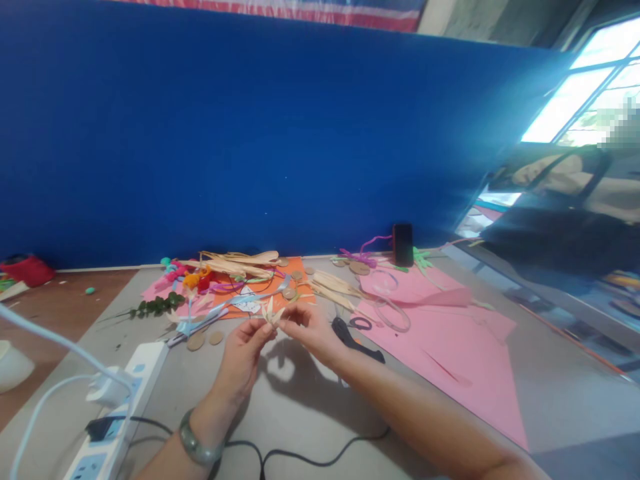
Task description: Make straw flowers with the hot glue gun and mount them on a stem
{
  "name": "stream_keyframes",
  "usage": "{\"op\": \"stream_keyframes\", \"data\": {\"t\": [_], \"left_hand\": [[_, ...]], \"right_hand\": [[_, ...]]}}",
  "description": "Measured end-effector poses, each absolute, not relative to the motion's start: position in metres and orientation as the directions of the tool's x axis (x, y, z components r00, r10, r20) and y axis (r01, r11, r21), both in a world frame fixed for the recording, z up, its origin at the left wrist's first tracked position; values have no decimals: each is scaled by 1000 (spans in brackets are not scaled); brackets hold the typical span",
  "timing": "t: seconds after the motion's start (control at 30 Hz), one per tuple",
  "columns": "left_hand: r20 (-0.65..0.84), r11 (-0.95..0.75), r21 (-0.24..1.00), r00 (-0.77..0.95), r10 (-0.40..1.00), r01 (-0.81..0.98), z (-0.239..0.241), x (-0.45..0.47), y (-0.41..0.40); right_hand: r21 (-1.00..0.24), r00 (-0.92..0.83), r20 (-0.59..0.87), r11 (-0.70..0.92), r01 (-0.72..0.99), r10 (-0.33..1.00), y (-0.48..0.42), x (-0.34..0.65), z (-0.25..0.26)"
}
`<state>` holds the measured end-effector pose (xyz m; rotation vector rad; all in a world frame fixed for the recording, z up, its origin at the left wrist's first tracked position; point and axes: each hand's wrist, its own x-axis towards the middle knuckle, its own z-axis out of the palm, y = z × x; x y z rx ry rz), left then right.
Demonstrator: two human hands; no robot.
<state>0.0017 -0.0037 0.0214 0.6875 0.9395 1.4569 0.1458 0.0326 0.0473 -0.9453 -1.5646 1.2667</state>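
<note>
At the near middle of the surface (300,433), one pale, petalled piece (271,316) is held up between two hands. The left hand (241,357) has its fingers pinched nearly together at the piece's left side; the right hand (313,330) has its thumb and fingers drawn in on the right side, the gap small. Two brown discs (196,341) lie to the left of the left hand, and one leafy sprig (157,305) lies beyond them. Two bundles of pale strips (333,290) lie farther off. To the right are one black gun-shaped tool (357,341) and, at the far edge, one phone (403,245). One white power strip (145,373) sits near left, carrying two plugs (103,427).
</note>
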Motion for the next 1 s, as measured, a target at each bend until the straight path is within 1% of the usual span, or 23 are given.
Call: {"op": "stream_keyframes", "data": {"t": [0.07,0.23,0.43,0.5,0.6,0.77,1.0], "left_hand": [[-93,28,876,-112,989,-482,21,2,-4],[-81,29,900,-102,991,-434,21,2,-5],[-38,-29,930,-174,984,-367,17,2,-5],[-24,-45,941,-200,979,-336,17,2,-5],[-6,-55,959,-214,977,-280,17,3,-7],[2,-46,973,-191,982,-224,15,2,-9],[-9,-29,975,-171,985,-221,12,0,-7]], "right_hand": [[-992,-339,127,126,-25,932,31,146,49],[-984,-284,172,148,-101,943,29,145,51],[-978,-156,209,208,-26,965,30,146,51],[-976,-142,216,217,-7,966,30,147,51],[-978,-148,208,208,-15,967,28,147,52],[-983,-185,180,172,-59,966,25,147,53],[-986,-210,125,97,-137,970,24,146,52]]}}
